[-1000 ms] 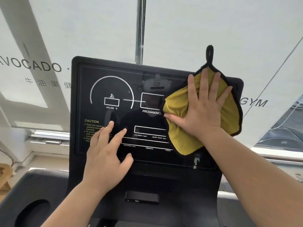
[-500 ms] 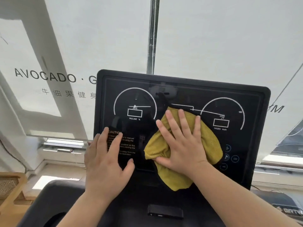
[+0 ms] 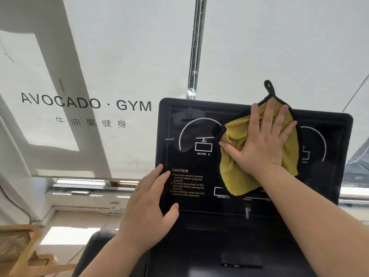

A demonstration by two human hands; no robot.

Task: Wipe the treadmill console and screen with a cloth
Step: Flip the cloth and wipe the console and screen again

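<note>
A: Item: cloth [image 3: 236,172]. Location?
B: Pinned flat beneath the spread right hand [image 3: 261,144], against the screen [image 3: 187,204]. The left hand [image 3: 147,214], fingers straight, is rested on the screen's near edge.
A: Handling?
B: Judged soft, light, limp; best pressed by palm, not pinched.

Head camera looks forward, seemingly slightly upward, close to the console [image 3: 209,232].

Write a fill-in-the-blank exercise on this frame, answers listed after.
The right hand presses a ____ cloth against the treadmill screen.
The left hand rests beside the printed heading ____.
The uncovered dial is labelled ____ %.
The cloth's black loop sticks up ____ the console's top edge.
Answers: yellow; CAUTION; INCLINE; above.
</note>
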